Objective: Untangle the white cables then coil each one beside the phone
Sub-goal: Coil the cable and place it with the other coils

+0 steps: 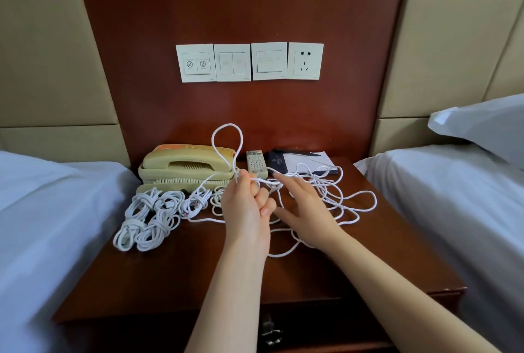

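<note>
White cable [227, 124] rises in a smooth loop from the pinching left hand [246, 205], the right hand [307, 208] spread-fingered beside it.

Both arms show uncovered up to the lower edge of the view: a slim left forearm [226, 296] and a slim right forearm [397, 290], smooth along their whole visible length. The left hand [243, 210] and right hand [307, 210] are bare as well, with slender fingers and short, plain nails.
</note>
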